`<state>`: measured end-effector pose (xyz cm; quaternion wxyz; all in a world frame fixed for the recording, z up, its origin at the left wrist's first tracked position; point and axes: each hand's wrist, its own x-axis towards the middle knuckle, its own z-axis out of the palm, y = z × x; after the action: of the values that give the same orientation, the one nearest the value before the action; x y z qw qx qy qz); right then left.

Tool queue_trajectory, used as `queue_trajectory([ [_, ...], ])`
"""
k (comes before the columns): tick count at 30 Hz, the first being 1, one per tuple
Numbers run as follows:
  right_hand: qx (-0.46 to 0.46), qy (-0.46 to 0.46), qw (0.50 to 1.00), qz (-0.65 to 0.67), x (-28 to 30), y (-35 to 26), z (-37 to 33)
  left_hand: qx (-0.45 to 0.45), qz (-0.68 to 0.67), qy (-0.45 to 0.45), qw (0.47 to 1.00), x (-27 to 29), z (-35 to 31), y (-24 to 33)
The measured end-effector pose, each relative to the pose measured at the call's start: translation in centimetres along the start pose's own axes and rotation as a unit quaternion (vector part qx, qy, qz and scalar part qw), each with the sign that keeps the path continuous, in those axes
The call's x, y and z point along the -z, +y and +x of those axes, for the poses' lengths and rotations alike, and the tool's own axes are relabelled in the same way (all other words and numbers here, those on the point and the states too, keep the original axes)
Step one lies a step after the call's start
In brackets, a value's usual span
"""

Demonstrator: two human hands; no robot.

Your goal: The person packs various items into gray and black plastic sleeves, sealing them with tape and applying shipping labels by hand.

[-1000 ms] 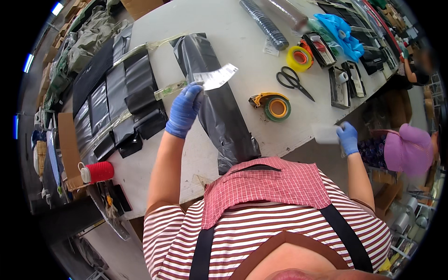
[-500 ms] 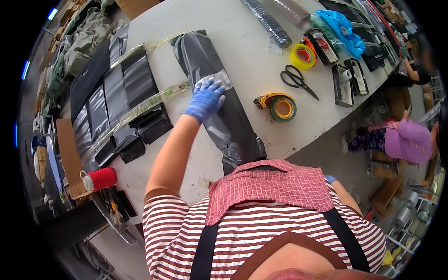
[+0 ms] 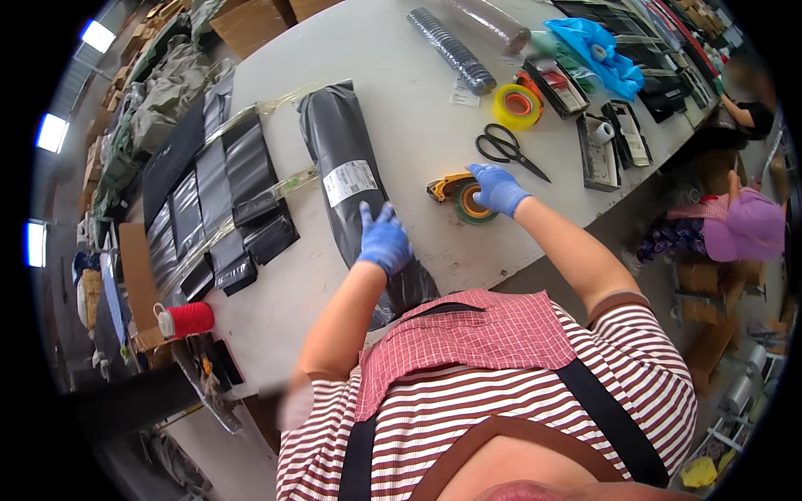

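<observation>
— In the head view, where is the package sitting?

— The long black bagged parcel [image 3: 355,200] is lying across the pale counter [image 3: 401,92], one end hanging toward the person. A white label [image 3: 349,181] is already sitting flat on its top face, so the labelling looks done.

— And the hands?

— The left hand [image 3: 384,240] in a blue glove is pressing down on the parcel just below the label, fingers spread, its grip wide and flat rather than closing on anything. The right hand [image 3: 499,189] is reaching to the tape dispenser [image 3: 462,196] beside the parcel, its fingers lying over the roll; I cannot tell whether the grip is closed on it.

— So what is left?

— Judging from this, the near end of the bag is still waiting to be taped shut. Scissors [image 3: 510,150] and a yellow tape roll [image 3: 517,106] are lying further back, untouched.
</observation>
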<state>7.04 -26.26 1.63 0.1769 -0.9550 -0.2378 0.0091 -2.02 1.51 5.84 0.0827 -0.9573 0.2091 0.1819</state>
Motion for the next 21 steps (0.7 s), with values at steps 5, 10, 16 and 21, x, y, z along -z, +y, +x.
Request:
queue_trajectory([
  [5, -0.094, -0.167, 0.981, 0.031, 1.0, -1.0, 1.5, -0.030, -0.270, 0.051, 0.961, -0.8, -5.7, 1.4],
  [10, -0.110, -0.120, 0.938, 0.305, 4.7, -5.1, -2.8, 0.142, -0.831, 0.104, 0.528, 0.5, -7.5, 3.8],
  [16, 0.111, 0.038, 0.978, 0.170, 9.0, -11.0, -8.8, 0.101, -0.916, 0.094, 0.376, 2.5, -8.5, 7.2],
  [21, 0.072, -0.134, 0.951, 0.269, 10.8, -11.1, -10.9, 0.060, -0.950, 0.081, 0.295, 0.4, -10.8, 9.0],
])
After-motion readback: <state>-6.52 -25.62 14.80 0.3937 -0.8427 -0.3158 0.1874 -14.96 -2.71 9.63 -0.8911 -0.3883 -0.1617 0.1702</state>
